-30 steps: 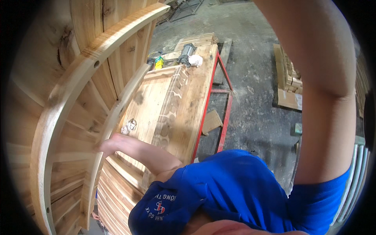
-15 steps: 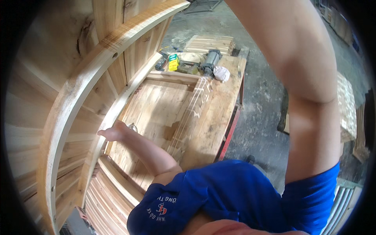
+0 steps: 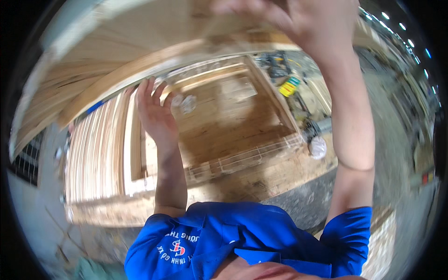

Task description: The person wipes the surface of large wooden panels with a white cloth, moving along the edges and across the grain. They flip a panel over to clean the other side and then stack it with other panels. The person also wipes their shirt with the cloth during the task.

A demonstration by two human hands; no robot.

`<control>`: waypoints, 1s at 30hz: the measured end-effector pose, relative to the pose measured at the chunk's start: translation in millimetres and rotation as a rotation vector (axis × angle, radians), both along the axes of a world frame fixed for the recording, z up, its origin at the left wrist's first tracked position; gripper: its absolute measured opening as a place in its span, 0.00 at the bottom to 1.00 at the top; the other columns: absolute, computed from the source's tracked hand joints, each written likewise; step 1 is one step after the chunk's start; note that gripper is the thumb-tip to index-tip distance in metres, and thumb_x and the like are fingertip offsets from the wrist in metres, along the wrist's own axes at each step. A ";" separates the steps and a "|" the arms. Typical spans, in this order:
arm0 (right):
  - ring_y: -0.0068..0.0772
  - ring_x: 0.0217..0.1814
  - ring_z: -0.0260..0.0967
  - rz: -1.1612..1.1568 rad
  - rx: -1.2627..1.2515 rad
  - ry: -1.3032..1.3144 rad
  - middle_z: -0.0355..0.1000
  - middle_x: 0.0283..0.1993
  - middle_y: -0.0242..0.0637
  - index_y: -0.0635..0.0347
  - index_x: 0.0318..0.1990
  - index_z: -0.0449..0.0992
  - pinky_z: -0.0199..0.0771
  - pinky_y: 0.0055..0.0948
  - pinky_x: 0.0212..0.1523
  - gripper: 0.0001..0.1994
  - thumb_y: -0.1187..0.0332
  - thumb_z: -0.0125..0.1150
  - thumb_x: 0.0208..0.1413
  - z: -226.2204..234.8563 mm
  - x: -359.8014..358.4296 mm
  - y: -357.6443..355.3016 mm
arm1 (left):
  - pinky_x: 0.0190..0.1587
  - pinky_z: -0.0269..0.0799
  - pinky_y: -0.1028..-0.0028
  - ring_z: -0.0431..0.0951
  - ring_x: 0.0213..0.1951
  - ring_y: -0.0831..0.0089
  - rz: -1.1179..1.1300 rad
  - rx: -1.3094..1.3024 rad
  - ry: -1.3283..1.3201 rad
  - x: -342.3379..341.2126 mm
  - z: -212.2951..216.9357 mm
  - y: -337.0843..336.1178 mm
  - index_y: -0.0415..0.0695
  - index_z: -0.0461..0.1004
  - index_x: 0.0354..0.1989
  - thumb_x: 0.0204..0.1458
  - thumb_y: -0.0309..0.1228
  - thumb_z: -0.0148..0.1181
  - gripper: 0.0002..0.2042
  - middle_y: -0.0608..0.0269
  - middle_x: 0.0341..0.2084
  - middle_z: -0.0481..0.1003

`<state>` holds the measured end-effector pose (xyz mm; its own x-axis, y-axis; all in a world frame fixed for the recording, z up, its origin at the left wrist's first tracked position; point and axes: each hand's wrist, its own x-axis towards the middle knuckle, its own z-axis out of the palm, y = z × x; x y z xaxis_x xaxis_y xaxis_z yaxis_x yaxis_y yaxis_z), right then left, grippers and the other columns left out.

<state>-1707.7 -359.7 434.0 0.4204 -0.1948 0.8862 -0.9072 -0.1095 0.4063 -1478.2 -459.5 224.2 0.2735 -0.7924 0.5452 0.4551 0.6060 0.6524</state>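
Note:
A large curved wooden panel (image 3: pixel 154 28) with a thick edge rail leans over the far side of the bench. My left hand (image 3: pixel 157 112) is open, its fingers spread and raised close to the panel's lower rail; whether the tips touch it I cannot tell. My right hand (image 3: pixel 303 21) reaches up in front of the panel, blurred and partly cut off by the top edge, with the visible fingers stretched out. Beneath the panel lies a shallow rectangular wooden frame (image 3: pixel 273 102) with a boarded bottom. Small clear plastic pieces (image 3: pixel 188 104) rest inside it by my left hand.
Several wooden slats (image 3: pixel 95 149) are stacked side by side at the left of the wooden workbench (image 3: pixel 233 189). At the right lie a yellow-green box (image 3: pixel 289 87), a grey power tool (image 3: pixel 319 126) and a crumpled white bag (image 3: pixel 318 147). A dark crate (image 3: pixel 29 156) stands far left.
The panel has swung from the left side to the far side of the bench as my view turned. My left hand has come off its rail with fingers spread. My right hand has come into view.

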 end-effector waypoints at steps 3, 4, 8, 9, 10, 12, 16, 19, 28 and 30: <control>0.33 0.27 0.65 0.324 -0.097 0.087 0.66 0.23 0.30 0.57 0.25 0.71 0.62 0.31 0.31 0.21 0.49 0.70 0.40 -52.0 -11.3 -28.4 | 0.44 0.78 0.59 0.70 0.56 0.55 -0.115 -0.311 -0.094 33.2 5.6 71.9 0.44 0.62 0.60 0.59 0.63 0.32 0.36 0.47 0.56 0.68; 0.34 0.27 0.63 0.361 -0.058 0.097 0.64 0.22 0.31 0.57 0.24 0.69 0.61 0.31 0.31 0.22 0.48 0.70 0.37 -64.3 -6.7 -32.3 | 0.44 0.78 0.61 0.71 0.55 0.55 -0.099 -0.271 -0.118 30.7 15.3 93.2 0.45 0.61 0.60 0.57 0.66 0.29 0.38 0.47 0.55 0.69; 0.36 0.31 0.62 0.404 0.192 0.145 0.60 0.25 0.31 0.52 0.26 0.67 0.59 0.35 0.34 0.19 0.57 0.72 0.30 -106.5 -2.2 -27.5 | 0.47 0.76 0.58 0.71 0.56 0.52 -0.143 -0.040 -0.019 20.1 9.1 127.9 0.46 0.56 0.63 0.55 0.69 0.26 0.41 0.45 0.53 0.69; 0.39 0.31 0.62 0.407 0.243 0.143 0.60 0.25 0.34 0.55 0.24 0.65 0.59 0.37 0.35 0.20 0.56 0.71 0.34 -119.0 -0.5 -27.2 | 0.47 0.76 0.58 0.71 0.56 0.51 -0.143 0.060 -0.010 19.1 3.3 130.8 0.44 0.54 0.64 0.56 0.67 0.27 0.40 0.44 0.53 0.69; 0.37 0.31 0.62 0.413 0.275 0.146 0.60 0.25 0.32 0.53 0.24 0.66 0.59 0.36 0.35 0.17 0.61 0.70 0.31 -131.9 0.0 -28.6 | 0.48 0.76 0.57 0.71 0.56 0.51 -0.143 0.159 -0.002 18.1 -1.1 134.3 0.42 0.52 0.64 0.58 0.66 0.27 0.39 0.43 0.54 0.68; 0.34 0.31 0.61 0.410 0.306 0.161 0.60 0.25 0.30 0.51 0.24 0.67 0.60 0.35 0.35 0.14 0.69 0.68 0.29 -156.6 -0.1 -30.2 | 0.48 0.77 0.59 0.74 0.52 0.50 -0.204 0.291 0.030 20.8 0.2 141.3 0.35 0.50 0.64 0.61 0.62 0.31 0.39 0.38 0.54 0.66; 0.35 0.32 0.62 0.440 0.381 0.165 0.62 0.26 0.30 0.53 0.23 0.66 0.62 0.36 0.37 0.11 0.75 0.61 0.30 -209.9 8.5 -32.9 | 0.42 0.79 0.66 0.79 0.44 0.54 -0.171 0.547 0.226 31.4 -31.7 147.9 0.33 0.60 0.57 0.63 0.56 0.38 0.32 0.35 0.46 0.71; 0.35 0.36 0.65 0.504 0.466 0.155 0.66 0.32 0.30 0.54 0.27 0.68 0.64 0.37 0.40 0.11 0.76 0.61 0.31 -240.6 14.3 -36.3 | 0.37 0.79 0.68 0.81 0.39 0.58 -0.015 0.641 0.110 33.1 -62.9 146.8 0.34 0.63 0.51 0.64 0.52 0.39 0.27 0.40 0.38 0.75; 0.41 0.60 0.60 0.526 0.680 0.156 0.67 0.57 0.30 0.39 0.54 0.72 0.62 0.45 0.55 0.25 0.69 0.66 0.45 -297.3 32.3 -37.0 | 0.28 0.78 0.72 0.81 0.28 0.65 0.057 0.783 0.160 42.3 -121.6 138.9 0.33 0.67 0.41 0.64 0.48 0.40 0.24 0.48 0.30 0.76; 0.42 0.60 0.60 0.515 0.719 0.184 0.67 0.57 0.31 0.40 0.53 0.73 0.62 0.46 0.56 0.24 0.69 0.65 0.45 -302.2 32.3 -36.5 | 0.28 0.77 0.73 0.81 0.27 0.66 0.041 0.779 0.174 42.0 -132.8 138.4 0.33 0.66 0.40 0.64 0.48 0.40 0.24 0.48 0.29 0.76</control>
